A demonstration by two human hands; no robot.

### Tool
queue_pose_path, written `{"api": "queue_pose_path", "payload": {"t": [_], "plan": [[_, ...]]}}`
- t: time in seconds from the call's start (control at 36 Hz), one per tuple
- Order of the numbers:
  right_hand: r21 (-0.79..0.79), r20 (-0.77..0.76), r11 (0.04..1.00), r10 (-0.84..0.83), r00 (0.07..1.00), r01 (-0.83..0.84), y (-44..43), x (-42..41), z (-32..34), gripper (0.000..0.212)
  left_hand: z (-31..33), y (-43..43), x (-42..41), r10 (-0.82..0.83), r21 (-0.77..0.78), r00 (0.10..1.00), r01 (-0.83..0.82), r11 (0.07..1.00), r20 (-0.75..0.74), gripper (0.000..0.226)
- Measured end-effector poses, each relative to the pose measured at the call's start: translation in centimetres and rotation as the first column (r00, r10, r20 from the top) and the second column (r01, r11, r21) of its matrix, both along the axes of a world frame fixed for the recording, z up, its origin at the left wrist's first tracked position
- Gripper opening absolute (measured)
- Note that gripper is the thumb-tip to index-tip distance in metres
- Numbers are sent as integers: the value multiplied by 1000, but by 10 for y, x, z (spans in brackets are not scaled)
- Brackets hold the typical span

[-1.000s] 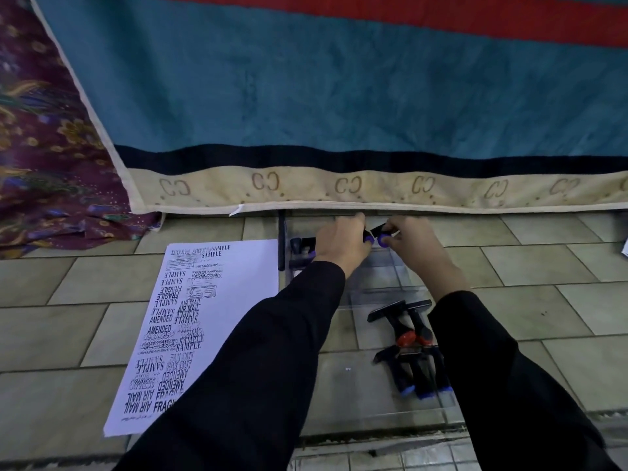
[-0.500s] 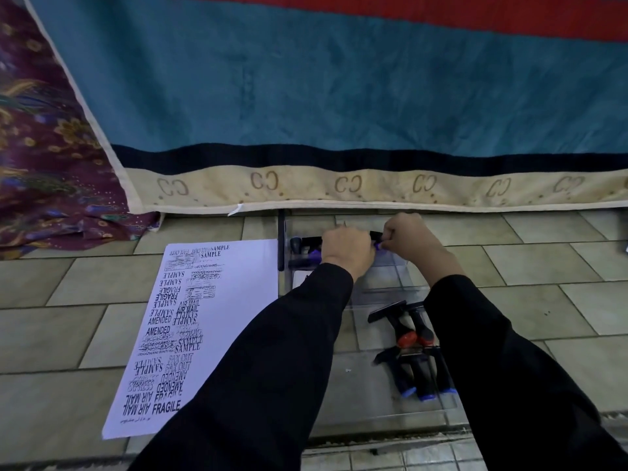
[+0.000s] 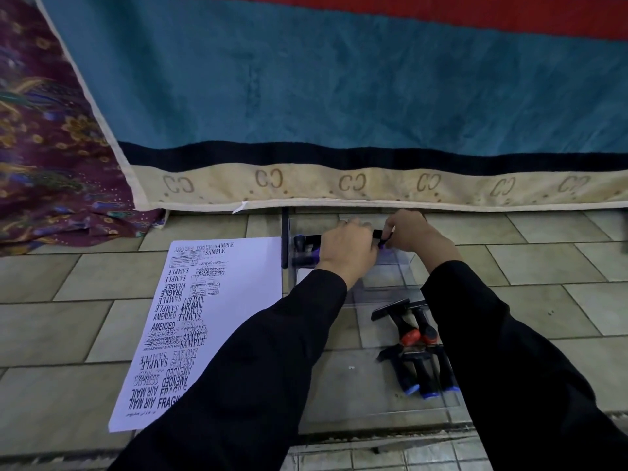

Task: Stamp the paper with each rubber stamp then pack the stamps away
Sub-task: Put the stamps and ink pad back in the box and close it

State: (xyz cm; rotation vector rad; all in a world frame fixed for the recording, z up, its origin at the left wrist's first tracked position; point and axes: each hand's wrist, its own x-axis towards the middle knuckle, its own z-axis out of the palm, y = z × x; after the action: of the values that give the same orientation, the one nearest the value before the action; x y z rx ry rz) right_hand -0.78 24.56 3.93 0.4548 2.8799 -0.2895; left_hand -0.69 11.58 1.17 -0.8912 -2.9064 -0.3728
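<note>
Pinching slim black stamp point(image 3: 381, 234) between hands point(image 3: 347, 248) point(image 3: 414, 233)

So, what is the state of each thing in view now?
Paper, flat, covered in stamp prints.
Right hand, pinches purple-tipped stamp.
Left hand, curled over clear box, grip hidden.
Red-tipped stamps, lying in clear box.
Blue-tipped stamps, lying there too.

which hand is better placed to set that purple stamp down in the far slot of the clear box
Right, probably. The right hand pinches the purple stamp over the far slot of the clear box; the left hand covers the other stamps lying there, its grip hidden.
</note>
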Motion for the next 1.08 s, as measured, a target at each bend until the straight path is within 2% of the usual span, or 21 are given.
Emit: {"api": "queue_pose_path", "payload": {"t": [0.14, 0.39, 0.47, 0.58, 0.72, 0.78, 0.86, 0.97, 1.08], "plan": [[-32, -6, 999, -18, 1000, 18, 2, 1, -3, 27, 1, -10, 8, 7, 142, 1000, -5, 990, -15, 29], [-98, -63, 995, 5, 998, -11, 8, 4, -12, 21, 3, -41, 37, -49, 249, 999, 48, 967, -3, 30], [-143, -169, 990, -42, 985, 18, 11, 5, -20, 20, 0, -51, 62, -109, 286, 992, 88, 954, 61, 31], [-256, -367, 966, -130, 921, 34, 5, 24, -27, 13, -12, -54, 103, -206, 314, 965, 146, 938, 165, 34], [-268, -509, 964, -134, 851, -9, -14, 71, -26, 14, -32, -46, 137, -293, 169, 940, 264, 949, 173, 51], [-287, -504, 958, -133, 853, -20, -22, 92, -24, 14, -37, -45, 144, -308, 104, 935, 293, 950, 179, 58], [-289, -470, 957, -107, 876, -38, -30, 123, -25, 12, -40, -46, 151, -318, 47, 927, 315, 948, 202, 56], [-235, -380, 972, -73, 922, -20, -32, 149, -33, 7, -37, -48, 155, -323, 28, 920, 325, 945, 224, 47], [-141, -303, 990, -42, 952, -1, -31, 163, -42, 11, -34, -48, 158, -336, 30, 915, 338, 941, 223, 42]]}}
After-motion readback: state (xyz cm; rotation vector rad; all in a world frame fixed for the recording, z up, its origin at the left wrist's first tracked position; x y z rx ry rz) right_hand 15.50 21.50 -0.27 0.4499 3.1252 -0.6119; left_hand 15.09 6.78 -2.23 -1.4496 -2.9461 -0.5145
